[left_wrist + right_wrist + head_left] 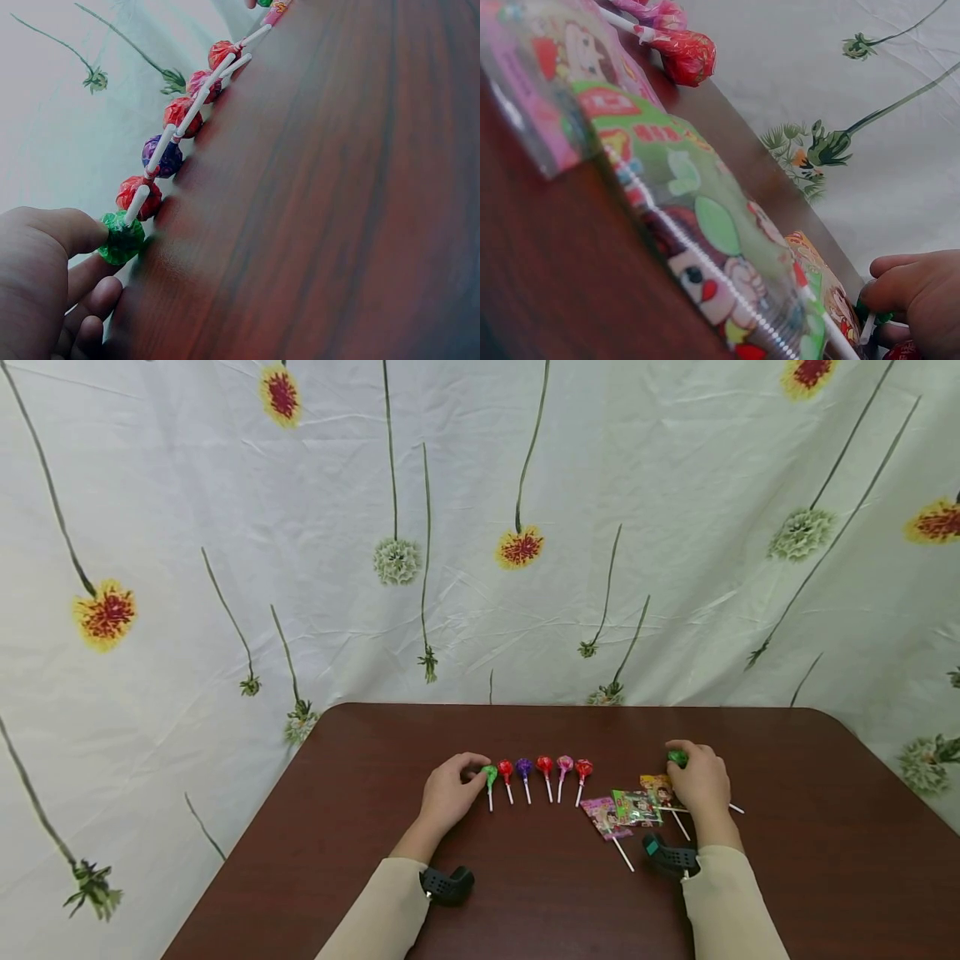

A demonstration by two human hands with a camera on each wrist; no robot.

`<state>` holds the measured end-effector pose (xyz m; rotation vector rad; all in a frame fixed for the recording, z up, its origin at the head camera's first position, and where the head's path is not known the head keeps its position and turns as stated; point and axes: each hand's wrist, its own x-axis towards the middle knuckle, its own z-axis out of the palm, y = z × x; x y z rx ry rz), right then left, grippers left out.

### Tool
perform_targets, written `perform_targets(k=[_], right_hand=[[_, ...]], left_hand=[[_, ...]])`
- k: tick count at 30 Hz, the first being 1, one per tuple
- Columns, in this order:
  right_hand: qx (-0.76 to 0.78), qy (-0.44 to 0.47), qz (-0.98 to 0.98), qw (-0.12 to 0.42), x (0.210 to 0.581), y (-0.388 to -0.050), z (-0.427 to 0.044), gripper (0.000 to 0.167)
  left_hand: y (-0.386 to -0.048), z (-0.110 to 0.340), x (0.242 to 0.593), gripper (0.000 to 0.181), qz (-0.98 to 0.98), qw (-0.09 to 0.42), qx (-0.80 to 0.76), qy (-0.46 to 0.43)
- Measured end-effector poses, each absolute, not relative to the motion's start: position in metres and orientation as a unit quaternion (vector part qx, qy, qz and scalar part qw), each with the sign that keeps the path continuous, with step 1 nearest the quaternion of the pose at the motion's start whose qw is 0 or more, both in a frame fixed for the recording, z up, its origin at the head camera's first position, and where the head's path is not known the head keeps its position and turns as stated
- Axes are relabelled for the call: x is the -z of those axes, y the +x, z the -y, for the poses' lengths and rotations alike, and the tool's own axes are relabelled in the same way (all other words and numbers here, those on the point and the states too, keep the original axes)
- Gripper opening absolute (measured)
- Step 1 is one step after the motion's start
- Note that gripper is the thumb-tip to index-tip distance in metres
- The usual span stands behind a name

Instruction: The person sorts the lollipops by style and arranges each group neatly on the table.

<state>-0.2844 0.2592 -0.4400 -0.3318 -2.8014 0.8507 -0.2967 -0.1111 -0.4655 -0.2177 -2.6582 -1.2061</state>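
Observation:
At the left end of a row of wrapped lollipops, my left hand (450,793) pinches the ball of a green lollipop (121,238) between thumb and finger. Beside it lie a red lollipop (506,770), a purple lollipop (524,767) and several more in red and pink, sticks toward me. My right hand (701,781) grips another green lollipop (677,757) at the right, behind flat packets. Part of a red wrapped ball (904,351) shows under that hand in the right wrist view; the rest is hidden.
A pink packet (604,817), a green packet (636,807) and an orange packet (657,787), flat and on sticks, lie close together left of my right hand. The dark brown table (525,893) ends at a flowered cloth (465,610).

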Motion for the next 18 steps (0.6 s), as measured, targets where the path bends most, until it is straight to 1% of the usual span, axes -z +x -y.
perform_targets(k=[7,18], right_hand=[[-0.304,-0.111,0.939,0.112,0.4397,-0.2843,-0.2595,0.039],[-0.293,-0.114,0.942,0.117,0.4407,-0.2840,-0.2598,0.039]], left_hand=[[-0.2972,0.1113,0.4654,0.016,0.904,0.108,0.407,-0.073],[-0.2976,0.1116,0.4656,0.016,0.903,0.105,0.410,-0.076]])
